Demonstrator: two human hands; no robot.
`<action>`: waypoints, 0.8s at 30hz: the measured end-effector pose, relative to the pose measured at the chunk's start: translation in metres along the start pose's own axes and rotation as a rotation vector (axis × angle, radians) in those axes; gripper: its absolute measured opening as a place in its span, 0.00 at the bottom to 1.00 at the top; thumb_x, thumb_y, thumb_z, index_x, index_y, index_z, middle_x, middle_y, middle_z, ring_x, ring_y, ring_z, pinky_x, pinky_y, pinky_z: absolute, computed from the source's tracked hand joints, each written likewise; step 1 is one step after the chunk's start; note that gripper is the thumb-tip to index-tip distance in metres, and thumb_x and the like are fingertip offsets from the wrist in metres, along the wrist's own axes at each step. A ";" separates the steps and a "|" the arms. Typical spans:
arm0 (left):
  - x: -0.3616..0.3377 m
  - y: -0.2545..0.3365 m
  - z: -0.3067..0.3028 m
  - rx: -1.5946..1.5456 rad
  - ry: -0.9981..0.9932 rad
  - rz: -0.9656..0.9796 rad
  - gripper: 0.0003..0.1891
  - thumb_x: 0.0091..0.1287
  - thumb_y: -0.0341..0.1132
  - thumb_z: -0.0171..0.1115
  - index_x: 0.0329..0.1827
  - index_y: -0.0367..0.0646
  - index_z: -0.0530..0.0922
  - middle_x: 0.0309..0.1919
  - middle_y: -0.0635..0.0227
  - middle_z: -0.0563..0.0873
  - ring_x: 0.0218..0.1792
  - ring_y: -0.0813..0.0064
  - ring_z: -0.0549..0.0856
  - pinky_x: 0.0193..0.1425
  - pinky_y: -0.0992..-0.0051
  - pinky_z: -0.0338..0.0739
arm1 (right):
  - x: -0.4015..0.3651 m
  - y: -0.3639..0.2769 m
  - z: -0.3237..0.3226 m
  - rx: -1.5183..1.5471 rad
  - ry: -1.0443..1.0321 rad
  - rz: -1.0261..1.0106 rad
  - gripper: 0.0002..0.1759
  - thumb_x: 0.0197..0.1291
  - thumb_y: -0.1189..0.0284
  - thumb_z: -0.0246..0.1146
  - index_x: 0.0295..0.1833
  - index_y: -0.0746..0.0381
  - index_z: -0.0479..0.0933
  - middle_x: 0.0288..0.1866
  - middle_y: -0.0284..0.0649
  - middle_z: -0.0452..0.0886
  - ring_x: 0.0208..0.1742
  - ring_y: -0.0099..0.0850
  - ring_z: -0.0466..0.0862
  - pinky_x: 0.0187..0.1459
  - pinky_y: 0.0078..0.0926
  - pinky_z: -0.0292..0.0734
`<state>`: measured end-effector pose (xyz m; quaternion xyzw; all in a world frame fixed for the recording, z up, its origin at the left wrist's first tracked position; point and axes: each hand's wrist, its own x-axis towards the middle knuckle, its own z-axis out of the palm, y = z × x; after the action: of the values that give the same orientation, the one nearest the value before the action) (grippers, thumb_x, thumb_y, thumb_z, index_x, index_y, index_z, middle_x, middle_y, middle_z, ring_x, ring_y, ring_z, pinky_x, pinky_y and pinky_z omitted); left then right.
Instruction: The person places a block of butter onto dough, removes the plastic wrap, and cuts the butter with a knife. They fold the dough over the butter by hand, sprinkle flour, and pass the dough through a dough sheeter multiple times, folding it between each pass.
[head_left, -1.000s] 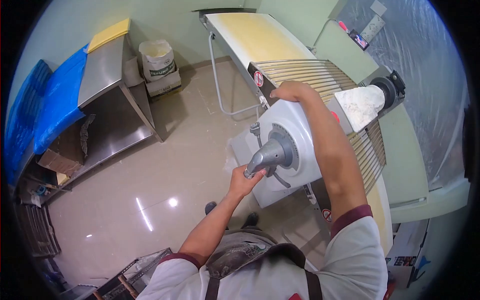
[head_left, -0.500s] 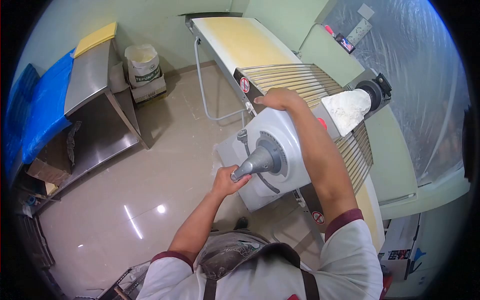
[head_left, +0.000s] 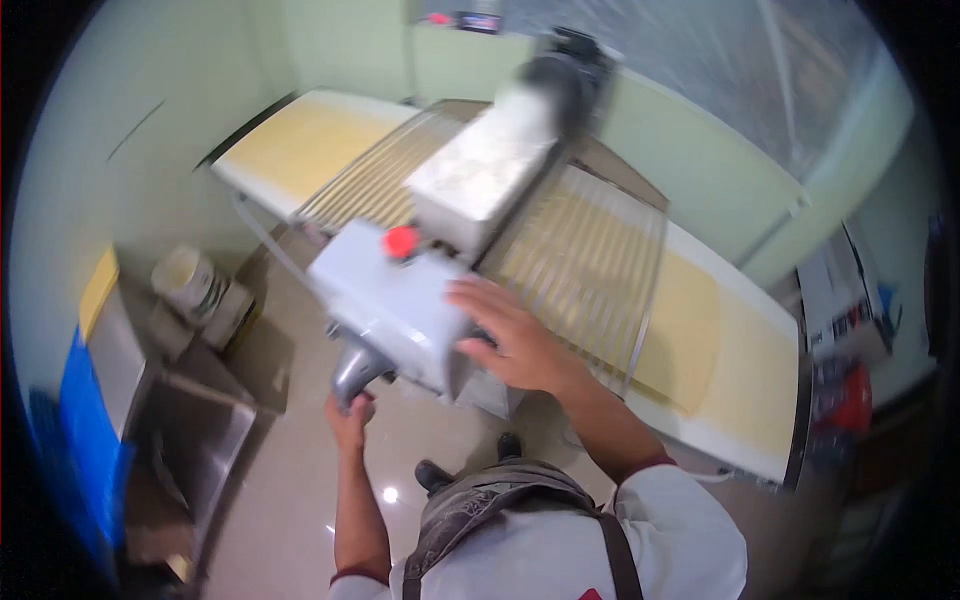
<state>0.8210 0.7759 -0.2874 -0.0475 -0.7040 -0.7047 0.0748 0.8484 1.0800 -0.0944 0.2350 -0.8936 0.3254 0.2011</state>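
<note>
A dough sheeter with a grey-white head [head_left: 385, 300] stands in front of me. My left hand [head_left: 349, 420] is wrapped around the end of its grey lever handle [head_left: 358, 372]. My right hand [head_left: 515, 338] lies at the right side of the head, fingers stretched out, holding nothing; a dark part beneath them is mostly hidden. Behind the red button [head_left: 400, 241] sits a long tray of white flour [head_left: 485, 165]. Pale yellow dough sheet [head_left: 690, 335] lies on the right belt, partly under the slatted guard [head_left: 585, 270], and more yellow dough [head_left: 315, 150] on the left belt.
At the left, a steel table [head_left: 125, 385] carries blue plastic [head_left: 85, 440] and a yellow slab [head_left: 98, 290]. A white sack [head_left: 185, 280] stands by the wall. Boxes [head_left: 845, 300] sit at the far right. A phone [head_left: 480, 22] rests on the back ledge.
My view has swung to the right, bringing the right belt into sight. My right hand has moved from the head's far left edge to its right side. My left hand keeps the lever handle.
</note>
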 end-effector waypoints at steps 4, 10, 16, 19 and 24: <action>0.011 -0.023 -0.013 0.056 0.124 -0.045 0.39 0.57 0.62 0.69 0.53 0.32 0.71 0.34 0.58 0.83 0.32 0.67 0.84 0.38 0.66 0.80 | -0.230 0.133 -0.093 -0.207 0.621 0.950 0.28 0.62 0.75 0.60 0.68 0.64 0.66 0.68 0.52 0.71 0.70 0.47 0.69 0.70 0.37 0.64; 0.019 -0.028 -0.030 0.107 0.074 -0.060 0.39 0.56 0.68 0.65 0.47 0.35 0.73 0.33 0.64 0.80 0.29 0.72 0.80 0.29 0.72 0.75 | -0.371 0.222 -0.042 0.512 1.276 1.076 0.28 0.63 0.81 0.53 0.70 0.68 0.62 0.68 0.50 0.70 0.72 0.35 0.66 0.70 0.32 0.60; 0.016 -0.040 -0.034 0.055 0.308 -0.048 0.31 0.67 0.61 0.57 0.48 0.36 0.75 0.41 0.62 0.79 0.38 0.70 0.80 0.37 0.73 0.77 | -0.312 0.188 -0.018 0.587 0.966 0.849 0.35 0.60 0.79 0.59 0.73 0.70 0.57 0.77 0.53 0.56 0.79 0.44 0.54 0.75 0.36 0.52; 0.012 -0.023 -0.024 0.034 0.168 -0.030 0.30 0.66 0.59 0.60 0.54 0.38 0.73 0.47 0.65 0.77 0.43 0.70 0.79 0.43 0.69 0.78 | -0.298 0.205 -0.069 -0.363 0.152 0.786 0.38 0.62 0.67 0.60 0.73 0.70 0.55 0.77 0.57 0.52 0.79 0.52 0.48 0.77 0.48 0.45; 0.009 0.003 0.007 0.089 0.231 -0.007 0.27 0.65 0.58 0.59 0.41 0.36 0.78 0.25 0.67 0.81 0.25 0.74 0.80 0.27 0.74 0.73 | -0.246 0.227 -0.043 -0.482 -0.330 0.368 0.41 0.62 0.52 0.56 0.75 0.64 0.56 0.78 0.51 0.53 0.80 0.49 0.48 0.77 0.51 0.40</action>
<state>0.8128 0.7826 -0.2827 0.0397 -0.7215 -0.6736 0.1552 0.9310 1.3342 -0.3009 0.0652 -0.9926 0.0932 0.0414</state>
